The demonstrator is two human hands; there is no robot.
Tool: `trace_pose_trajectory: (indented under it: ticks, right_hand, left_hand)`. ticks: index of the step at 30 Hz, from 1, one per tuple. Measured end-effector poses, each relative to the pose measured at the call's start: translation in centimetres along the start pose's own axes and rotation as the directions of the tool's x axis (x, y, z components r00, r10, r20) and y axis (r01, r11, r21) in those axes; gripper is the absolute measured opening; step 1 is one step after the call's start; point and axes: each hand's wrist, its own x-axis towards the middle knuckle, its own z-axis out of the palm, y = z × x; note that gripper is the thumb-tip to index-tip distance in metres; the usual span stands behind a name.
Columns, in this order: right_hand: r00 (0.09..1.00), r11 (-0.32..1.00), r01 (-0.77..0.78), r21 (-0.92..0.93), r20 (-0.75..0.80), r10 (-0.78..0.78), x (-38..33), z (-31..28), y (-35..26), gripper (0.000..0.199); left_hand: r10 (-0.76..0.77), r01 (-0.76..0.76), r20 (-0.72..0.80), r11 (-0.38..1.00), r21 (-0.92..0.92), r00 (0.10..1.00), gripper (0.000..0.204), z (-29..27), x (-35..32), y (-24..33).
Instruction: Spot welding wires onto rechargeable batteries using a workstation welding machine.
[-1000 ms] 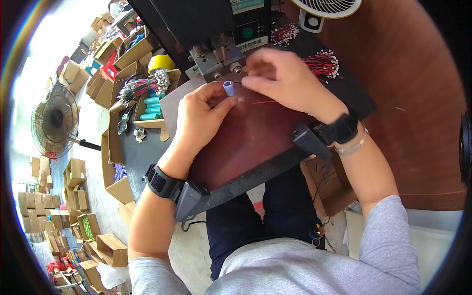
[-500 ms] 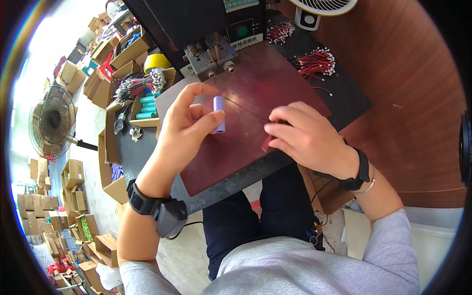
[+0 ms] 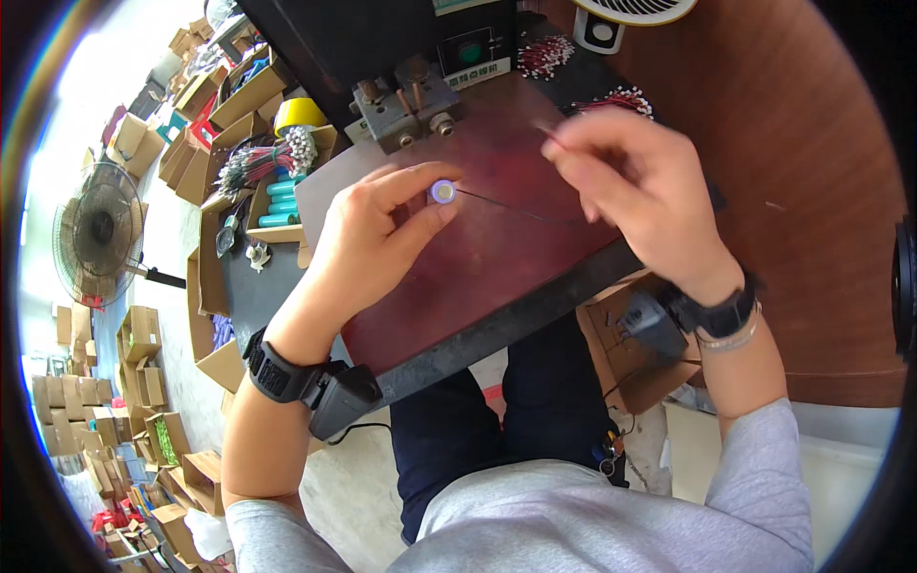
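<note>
My left hand (image 3: 363,229) pinches a purple cylindrical battery cell (image 3: 443,192) between thumb and forefinger, one round end facing up toward me. From the cell a thin black wire (image 3: 506,206) runs right, passing below my right hand (image 3: 645,181). Blurred by motion, that hand has its thumb and forefinger closed on a red wire (image 3: 554,137), whose end points up and left. Just beyond the cell is the spot welder's metal head (image 3: 406,119), with two copper electrodes; neither hand touches it.
A dark red mat (image 3: 449,296) covers the black bench. Bundles of red-and-white-ended wires (image 3: 546,55) lie at the back right. At left, boxes hold teal cells (image 3: 281,203), more wires (image 3: 272,160) and yellow tape (image 3: 299,115). A fan (image 3: 100,224) stands farther left.
The cell has turned from upright to end-on toward me. My right hand has moved up and right, bringing the red wire along, and the black wire now slopes less steeply.
</note>
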Motion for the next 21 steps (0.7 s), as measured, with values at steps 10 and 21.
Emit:
trace_pose_trajectory:
  ticks: [10, 21]
  right_hand:
    - [0.984, 0.99, -0.139, -0.038, 0.104, 0.142, 5.0, 2.4, 5.2, 0.014]
    - [0.929, 0.852, -0.364, 0.377, 0.211, 0.304, 5.8, 3.4, 5.9, 0.01]
  left_hand:
    - [0.034, -0.006, -0.143, 0.982, 0.189, 0.989, 0.021, 1.3, 2.2, -1.2]
    - [0.056, -0.028, -0.144, 0.981, 0.192, 0.988, 0.02, 1.5, 2.4, -2.0]
